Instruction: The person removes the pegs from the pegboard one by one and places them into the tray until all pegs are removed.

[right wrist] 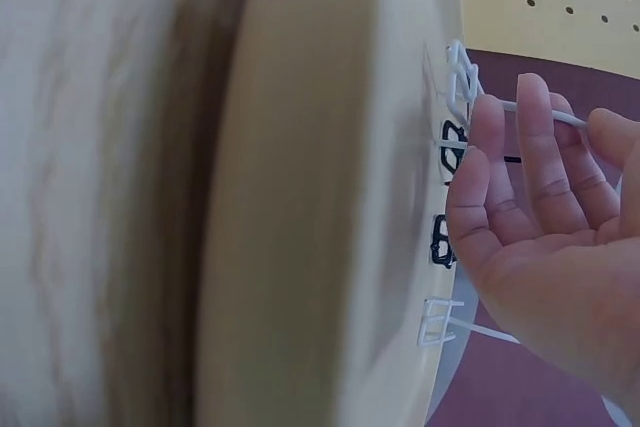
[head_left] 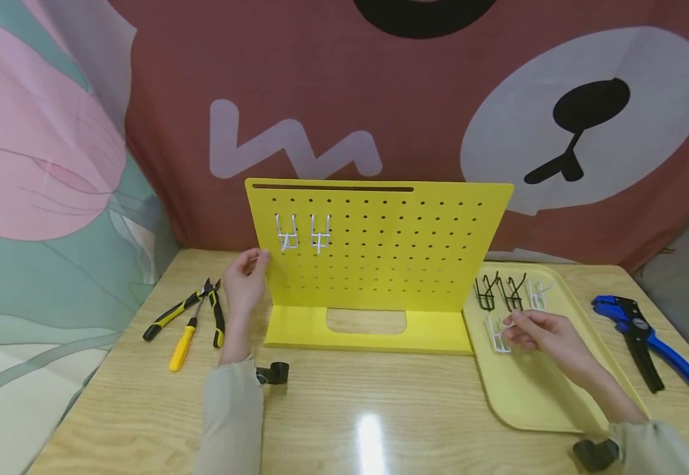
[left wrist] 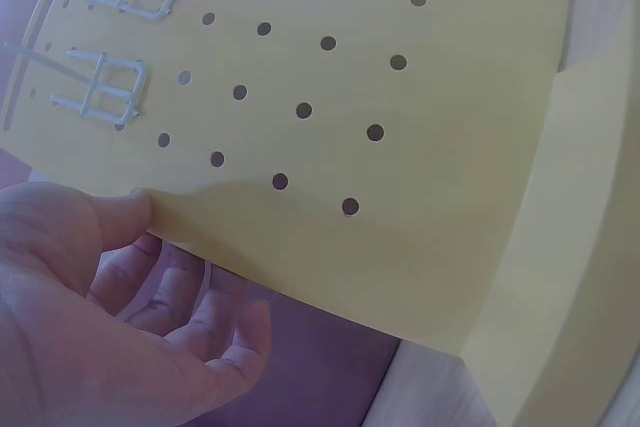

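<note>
A yellow pegboard [head_left: 374, 277] stands upright on its base, with two white wire hooks [head_left: 320, 237] hung near its upper left. My left hand [head_left: 244, 284] grips the board's left edge; in the left wrist view the thumb lies on the front face and the fingers reach behind. Over the yellow tray [head_left: 534, 396], my right hand [head_left: 548, 336] pinches another white wire hook [head_left: 495, 338] by its prong between thumb and fingers. Beyond it on the tray are two black wire hooks [head_left: 511, 293] and one white hook [head_left: 537, 295].
Left of the board lie black-and-yellow pliers [head_left: 169, 316] and a yellow-handled screwdriver [head_left: 182, 346]. A blue-and-black hand tool [head_left: 647, 336] lies right of the tray. A patterned cloth [head_left: 380, 99] hangs behind the wooden table [head_left: 320, 409].
</note>
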Demonstrator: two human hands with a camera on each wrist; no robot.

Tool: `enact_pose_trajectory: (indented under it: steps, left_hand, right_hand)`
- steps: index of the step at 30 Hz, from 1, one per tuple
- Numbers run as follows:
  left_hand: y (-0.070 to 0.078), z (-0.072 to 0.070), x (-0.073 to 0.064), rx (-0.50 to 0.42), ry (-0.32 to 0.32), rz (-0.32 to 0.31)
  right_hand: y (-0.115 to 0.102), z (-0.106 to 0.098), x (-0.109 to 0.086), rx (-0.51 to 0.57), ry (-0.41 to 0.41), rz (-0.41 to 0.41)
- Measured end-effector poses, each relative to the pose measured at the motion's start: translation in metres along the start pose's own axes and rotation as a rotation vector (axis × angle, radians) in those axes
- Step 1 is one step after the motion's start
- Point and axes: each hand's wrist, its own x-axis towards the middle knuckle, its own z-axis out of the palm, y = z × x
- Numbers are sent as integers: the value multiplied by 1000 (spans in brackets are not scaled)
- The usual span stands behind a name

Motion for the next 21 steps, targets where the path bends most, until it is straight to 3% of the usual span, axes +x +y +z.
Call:
enact_pose_trajectory:
  steps: [21]
  left_hand:
    - [0,0,0,-2,-6,-10]
  right_hand:
    - [-3,-2,-2,-28,-46,18]
